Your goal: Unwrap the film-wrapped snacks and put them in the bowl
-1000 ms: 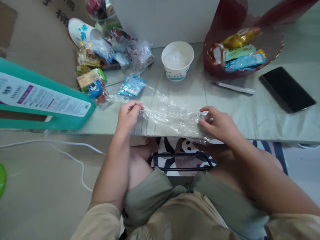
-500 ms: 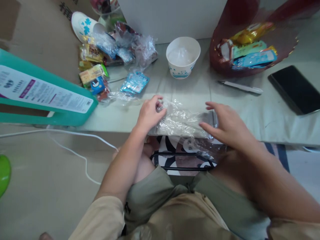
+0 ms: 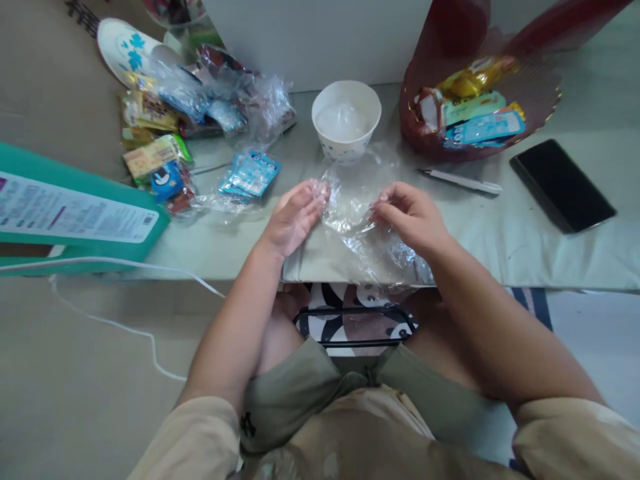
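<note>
— What are the two hands doing?

— Both are working on one crumpled sheet of clear plastic film (image 3: 356, 220), which is lying on the pale grey table (image 3: 525, 233) at its near edge, just in front of the person's lap. The left hand (image 3: 293, 217) is lying against the film's left side with the fingers stretched out and close together, the tips touching the plastic. The right hand (image 3: 410, 215) is pinching the film's right side — thumb and fingers are closing on a fold of it.

— And what is sitting around them?

— One white paper bowl with blue marks (image 3: 346, 120) is standing just beyond the film, holding something clear. To its right one dark red plastic bag (image 3: 480, 100) is gaping open with several snack packets inside; I cannot count them exactly. One white pen (image 3: 461, 181) is lying in front of that bag, and one black phone (image 3: 561, 185) is lying face down well to the right. On the left, one small blue sachet pack (image 3: 250, 175) is resting near the left hand, beside a heap of wrapped snacks (image 3: 170, 153) too jumbled to count. One teal box with a printed label (image 3: 70, 213) is jutting in from the left edge.
</note>
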The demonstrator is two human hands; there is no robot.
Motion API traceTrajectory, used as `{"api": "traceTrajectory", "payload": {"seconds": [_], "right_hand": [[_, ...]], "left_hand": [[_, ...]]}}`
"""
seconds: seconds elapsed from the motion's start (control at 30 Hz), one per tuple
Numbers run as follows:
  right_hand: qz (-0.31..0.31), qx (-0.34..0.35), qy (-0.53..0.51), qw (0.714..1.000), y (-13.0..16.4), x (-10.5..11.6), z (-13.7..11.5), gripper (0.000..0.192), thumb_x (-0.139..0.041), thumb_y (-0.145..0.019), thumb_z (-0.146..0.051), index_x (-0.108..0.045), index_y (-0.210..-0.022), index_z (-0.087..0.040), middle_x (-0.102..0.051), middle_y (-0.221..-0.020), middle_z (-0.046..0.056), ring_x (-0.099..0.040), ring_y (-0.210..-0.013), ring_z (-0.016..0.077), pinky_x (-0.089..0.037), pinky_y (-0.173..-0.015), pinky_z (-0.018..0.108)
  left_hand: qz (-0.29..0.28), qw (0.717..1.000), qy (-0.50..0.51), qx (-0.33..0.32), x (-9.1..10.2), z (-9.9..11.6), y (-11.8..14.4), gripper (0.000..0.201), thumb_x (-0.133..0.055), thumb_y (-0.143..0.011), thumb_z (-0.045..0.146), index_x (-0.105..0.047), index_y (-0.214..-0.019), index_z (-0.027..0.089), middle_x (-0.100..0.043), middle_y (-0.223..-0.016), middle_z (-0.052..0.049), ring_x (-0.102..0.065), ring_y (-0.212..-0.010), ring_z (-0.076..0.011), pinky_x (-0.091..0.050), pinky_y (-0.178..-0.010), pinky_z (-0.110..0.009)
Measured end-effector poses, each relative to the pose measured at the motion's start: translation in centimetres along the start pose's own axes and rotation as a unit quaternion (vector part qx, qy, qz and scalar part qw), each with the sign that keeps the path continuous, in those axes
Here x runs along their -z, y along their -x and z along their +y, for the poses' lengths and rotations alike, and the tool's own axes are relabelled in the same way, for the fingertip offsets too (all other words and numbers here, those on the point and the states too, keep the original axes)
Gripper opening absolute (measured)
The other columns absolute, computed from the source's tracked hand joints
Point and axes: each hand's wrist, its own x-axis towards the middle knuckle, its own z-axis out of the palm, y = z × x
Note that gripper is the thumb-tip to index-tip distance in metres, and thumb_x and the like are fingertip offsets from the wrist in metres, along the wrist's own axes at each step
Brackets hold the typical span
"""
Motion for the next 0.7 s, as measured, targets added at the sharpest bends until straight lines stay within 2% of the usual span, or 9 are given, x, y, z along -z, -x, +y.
{"api": "traceTrajectory", "payload": {"seconds": [0.1, 0.17, 0.23, 0.33, 0.4, 0.5, 0.57, 0.63, 0.7], "right_hand": [[0.045, -0.014, -0.067, 0.997, -0.1, -0.3, 0.7, 0.022, -0.065, -0.082, -0.041, -0.050, -0.082, -0.025, -0.067, -0.068, -0.002, -0.061, -0.057, 0.0130, -0.048, -0.058, 0.028], [0.027, -0.037, -0.062, 0.997, 0.1, -0.3, 1.0, 0.025, -0.069, -0.082, -0.044, -0.054, -0.090, -0.026, -0.066, -0.063, -0.004, -0.059, -0.049, 0.0124, -0.045, -0.051, 0.027], [-0.035, -0.051, -0.050, 0.997, 0.4, 0.0, 1.4, 0.028, -0.071, -0.081, -0.044, -0.059, -0.099, -0.025, -0.062, -0.056, -0.007, -0.055, -0.044, 0.0119, -0.041, -0.045, 0.025], [-0.082, -0.037, -0.043, 0.995, 0.8, 0.4, 1.9, 0.022, -0.067, -0.083, -0.035, -0.065, -0.101, -0.024, -0.065, -0.063, -0.005, -0.052, -0.042, 0.0094, -0.040, -0.043, 0.023], [-0.023, -0.017, -0.049, 0.998, 0.8, 0.5, 2.1, 0.016, -0.063, -0.081, -0.027, -0.067, -0.096, -0.023, -0.073, -0.090, 0.001, -0.055, -0.049, 0.0078, -0.043, -0.044, 0.024], [0.065, 0.023, -0.062, 0.996, 0.6, 0.4, 2.4, 0.017, -0.059, -0.076, -0.018, -0.071, -0.086, -0.024, -0.069, -0.124, 0.005, -0.065, -0.069, 0.0128, -0.047, -0.047, 0.025], [0.096, 0.050, -0.071, 0.992, 0.3, 0.4, 2.6, 0.018, -0.056, -0.072, -0.015, -0.072, -0.075, -0.024, -0.068, -0.122, 0.006, -0.069, -0.091, 0.0206, -0.052, -0.054, 0.029], [0.119, 0.075, -0.060, 0.988, 0.2, 0.5, 2.8, 0.018, -0.055, -0.067, -0.013, -0.068, -0.063, -0.023, -0.069, -0.116, 0.006, -0.067, -0.111, 0.0262, -0.059, -0.071, 0.037], [0.134, 0.084, -0.036, 0.987, 0.1, 0.6, 3.0, 0.017, -0.055, -0.064, -0.012, -0.066, -0.057, -0.023, -0.069, -0.113, 0.004, -0.062, -0.122, 0.0277, -0.058, -0.093, 0.047]], "left_hand": [[-0.092, 0.989, 0.017, 0.111, -1.8, 0.7, 0.3, 0.061, -0.084, -0.071, 0.059, -0.068, -0.112, 0.017, -0.078, -0.106, -0.014, -0.077, -0.098, -0.0271, -0.062, -0.086, -0.039], [-0.072, 0.989, -0.033, 0.126, -2.8, 1.0, 0.3, 0.041, -0.083, -0.076, 0.043, -0.070, -0.103, 0.015, -0.078, -0.088, -0.008, -0.076, -0.075, -0.0186, -0.060, -0.068, -0.029], [-0.023, 0.990, -0.085, 0.110, -3.2, 1.2, 0.3, 0.023, -0.074, -0.085, 0.034, -0.070, -0.099, 0.016, -0.074, -0.071, -0.002, -0.069, -0.056, -0.0119, -0.052, -0.052, -0.021], [-0.001, 0.992, -0.108, 0.072, -2.9, 1.4, 0.3, 0.022, -0.068, -0.090, 0.031, -0.069, -0.109, 0.019, -0.065, -0.056, 0.005, -0.061, -0.044, -0.0100, -0.043, -0.042, -0.019], [-0.013, 0.996, -0.079, 0.049, -2.5, 1.4, 0.3, 0.030, -0.072, -0.086, 0.030, -0.068, -0.115, 0.022, -0.063, -0.054, 0.007, -0.061, -0.043, -0.0104, -0.043, -0.042, -0.019], [-0.027, 0.999, -0.013, 0.018, -2.0, 1.4, 0.3, 0.028, -0.076, -0.079, 0.027, -0.071, -0.106, 0.024, -0.067, -0.061, 0.006, -0.063, -0.050, -0.0102, -0.049, -0.047, -0.021], [-0.019, 1.000, 0.006, -0.005, -1.7, 1.3, 0.3, 0.014, -0.075, -0.076, 0.024, -0.073, -0.090, 0.021, -0.070, -0.069, 0.003, -0.065, -0.057, -0.0103, -0.054, -0.055, -0.023], [-0.010, 1.000, 0.006, -0.013, -1.6, 1.0, 0.1, 0.005, -0.073, -0.076, 0.022, -0.075, -0.078, 0.018, -0.074, -0.079, -0.002, -0.069, -0.067, -0.0121, -0.058, -0.064, -0.026], [-0.002, 1.000, 0.003, 0.005, -1.5, 0.5, -0.1, 0.014, -0.069, -0.080, 0.028, -0.076, -0.075, 0.016, -0.077, -0.086, -0.006, -0.073, -0.077, -0.0164, -0.060, -0.073, -0.030]]}}
